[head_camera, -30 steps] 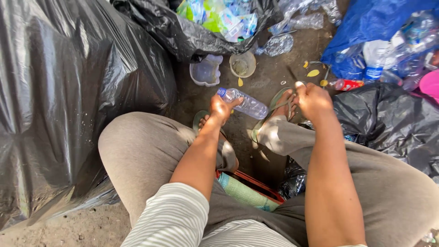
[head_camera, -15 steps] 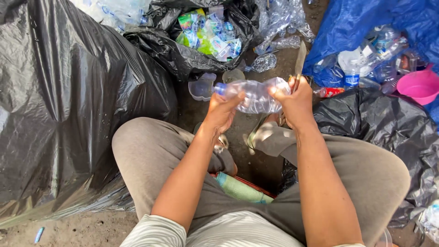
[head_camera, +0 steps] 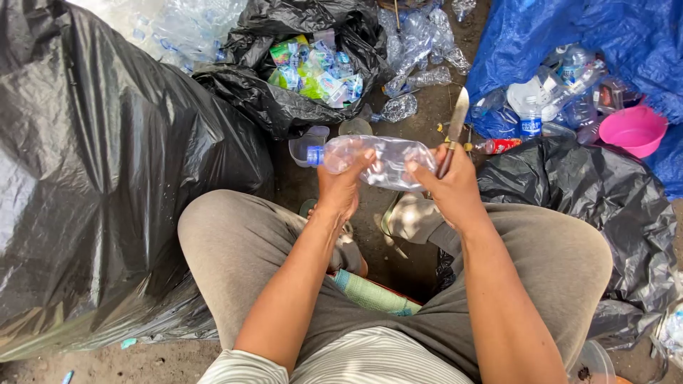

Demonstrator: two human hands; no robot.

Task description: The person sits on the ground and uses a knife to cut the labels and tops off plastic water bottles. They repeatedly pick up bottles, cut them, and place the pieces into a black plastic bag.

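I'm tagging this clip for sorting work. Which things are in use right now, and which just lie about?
In use: clear plastic bottle, held by left hand and right hand; knife in the right hand.
Lying about: pink bowl, black bag of wrappers, blue sheet.

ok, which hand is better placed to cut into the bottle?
Right. The right hand already grips the knife, blade pointing up beside the clear bottle. The left hand only steadies the bottle near its blue cap.

Clear, crinkled plastic bottle (head_camera: 380, 160) shines in the grip; beside it a dull metal knife blade (head_camera: 457, 117). Left of it, glossy black plastic sacks (head_camera: 107, 178); below, matt cloth trousers (head_camera: 242, 249).
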